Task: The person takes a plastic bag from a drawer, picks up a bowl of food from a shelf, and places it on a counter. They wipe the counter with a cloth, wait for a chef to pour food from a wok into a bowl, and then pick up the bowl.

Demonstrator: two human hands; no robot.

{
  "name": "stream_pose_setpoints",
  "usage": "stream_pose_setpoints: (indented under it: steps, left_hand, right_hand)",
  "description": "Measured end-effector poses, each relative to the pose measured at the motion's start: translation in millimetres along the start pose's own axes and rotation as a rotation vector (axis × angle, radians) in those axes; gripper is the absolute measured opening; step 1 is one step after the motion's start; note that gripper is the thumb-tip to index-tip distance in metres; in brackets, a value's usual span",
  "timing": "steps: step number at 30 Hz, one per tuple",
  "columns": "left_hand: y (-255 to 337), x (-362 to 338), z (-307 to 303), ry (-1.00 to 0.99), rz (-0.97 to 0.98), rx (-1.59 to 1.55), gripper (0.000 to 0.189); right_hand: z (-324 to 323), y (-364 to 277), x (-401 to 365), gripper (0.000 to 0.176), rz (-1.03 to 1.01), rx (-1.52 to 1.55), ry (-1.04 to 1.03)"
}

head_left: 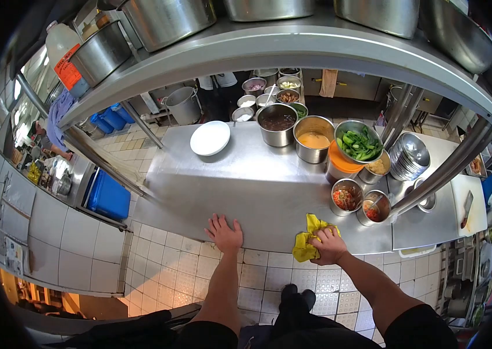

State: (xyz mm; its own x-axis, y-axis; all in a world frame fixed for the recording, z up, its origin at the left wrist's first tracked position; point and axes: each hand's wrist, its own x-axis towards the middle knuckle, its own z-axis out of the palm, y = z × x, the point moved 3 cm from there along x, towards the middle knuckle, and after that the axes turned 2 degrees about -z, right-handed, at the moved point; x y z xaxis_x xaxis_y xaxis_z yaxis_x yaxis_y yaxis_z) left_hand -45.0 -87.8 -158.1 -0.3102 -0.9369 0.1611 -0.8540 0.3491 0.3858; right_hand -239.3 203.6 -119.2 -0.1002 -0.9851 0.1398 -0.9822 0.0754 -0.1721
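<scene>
Cloth (304, 251) sits bunched at the counter's (246, 186) near edge, gripped in my right hand (328, 244), while my left hand (224, 232) lies flat beside it, fingers spread, with tubs (348, 196) beyond, then pots (277, 123) and a plate (210, 138).

- The right hand (330, 244) covered part of the yellow cloth (304, 251).
- The picture's top edge cut off the shelf pots (167, 20).
- What the far bowls (246, 101) held was too small to tell.
</scene>
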Motion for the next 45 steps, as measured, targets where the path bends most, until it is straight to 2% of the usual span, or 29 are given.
stream_pose_setpoints:
  steps: [34, 37, 45]
  left_hand:
    - [-2.8, -0.1, 3.7, 0.048, 0.020, -0.018, 0.055]
    - [-2.0, -0.1, 2.0, 0.036, 0.015, -0.010, 0.055]
    - [-1.3, -0.4, 2.2, 0.037, 0.001, 0.000, 0.055]
  right_hand:
    - [0.4, 0.1, -0.3, 0.061, 0.001, 0.008, 0.005]
    - [4.4, 2.1, -1.2, 0.065, 0.003, 0.019, 0.005]
    - [0.8, 0.9, -0.2, 0.060, -0.008, -0.013, 0.019]
